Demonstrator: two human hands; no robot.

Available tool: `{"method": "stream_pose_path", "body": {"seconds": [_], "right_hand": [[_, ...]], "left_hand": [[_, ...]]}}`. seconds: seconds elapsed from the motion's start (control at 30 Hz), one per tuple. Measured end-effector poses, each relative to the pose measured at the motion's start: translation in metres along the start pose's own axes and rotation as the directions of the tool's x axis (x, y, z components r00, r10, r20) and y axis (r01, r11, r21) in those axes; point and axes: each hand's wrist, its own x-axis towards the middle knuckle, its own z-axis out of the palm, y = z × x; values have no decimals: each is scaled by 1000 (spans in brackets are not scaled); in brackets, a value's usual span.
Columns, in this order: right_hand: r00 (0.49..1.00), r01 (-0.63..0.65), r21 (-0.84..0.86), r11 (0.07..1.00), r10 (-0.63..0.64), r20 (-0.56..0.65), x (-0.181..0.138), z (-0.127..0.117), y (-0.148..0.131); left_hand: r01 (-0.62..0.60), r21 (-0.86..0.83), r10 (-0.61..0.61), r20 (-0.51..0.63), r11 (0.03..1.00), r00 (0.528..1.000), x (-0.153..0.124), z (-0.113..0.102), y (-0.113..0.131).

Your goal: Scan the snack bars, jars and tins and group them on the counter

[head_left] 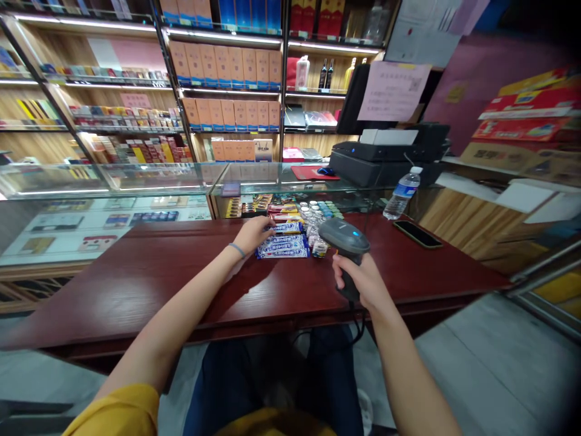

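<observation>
My right hand (358,280) is wrapped round the handle of a grey barcode scanner (344,237), whose head points left toward the goods on the dark red table (149,278). My left hand (254,233) reaches forward and rests its fingers on a blue-and-white candy packet (285,228). Two more such packets (282,247) lie just below it. Small glass jars (314,233) and other snack packs (281,209) stand close behind.
A black phone (417,234) and a water bottle (402,194) stand at the table's right. Behind is a glass counter (136,181) with a black printer (385,154), then shelves of boxed goods (231,66). Cartons (526,115) are stacked at right.
</observation>
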Motion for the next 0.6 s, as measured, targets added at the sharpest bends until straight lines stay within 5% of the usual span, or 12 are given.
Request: {"method": "stream_pose_path", "body": {"seconds": [0.43, 0.6], "right_hand": [[998, -48, 58, 997, 50, -37, -3, -10, 6], [998, -38, 71, 997, 42, -48, -3, -9, 9]], "left_hand": [[67, 37, -72, 126, 997, 989, -1, 29, -5], [55, 3, -55, 42, 998, 998, -4, 19, 8]]}}
